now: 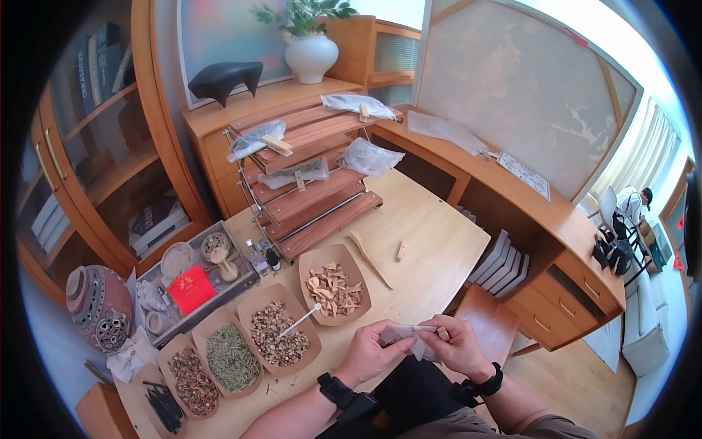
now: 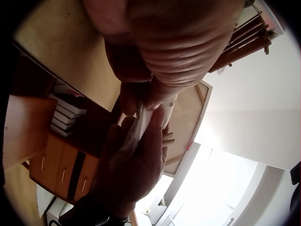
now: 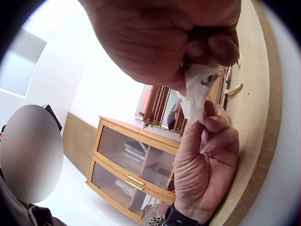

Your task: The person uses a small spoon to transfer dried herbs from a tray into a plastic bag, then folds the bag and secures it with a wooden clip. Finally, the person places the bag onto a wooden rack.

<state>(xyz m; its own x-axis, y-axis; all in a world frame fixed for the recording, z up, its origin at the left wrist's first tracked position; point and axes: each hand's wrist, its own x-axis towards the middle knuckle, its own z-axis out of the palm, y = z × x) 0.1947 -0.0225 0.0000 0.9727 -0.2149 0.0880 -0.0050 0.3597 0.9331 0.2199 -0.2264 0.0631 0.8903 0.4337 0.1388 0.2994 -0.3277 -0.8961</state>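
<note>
Both hands hold a small translucent bag (image 1: 424,351) close in front of the body, past the table's near edge. My left hand (image 1: 374,353) pinches one end between thumb and fingers. Opposite it, my right hand (image 1: 463,348) grips the other end, with a wooden clothespin (image 1: 442,334) tucked among its fingers. In the right wrist view the bag (image 3: 197,89) is stretched between the two hands and shows a few dark bits inside. Part of the bag is hidden by the fingers.
Paper trays of dried herbs (image 1: 232,358) and pale dried slices (image 1: 335,289) line the table (image 1: 431,227). A white spoon (image 1: 300,320) lies across one. Near the wooden rack (image 1: 314,212) with clipped bags lie wooden tongs (image 1: 369,260) and a loose clothespin (image 1: 401,251).
</note>
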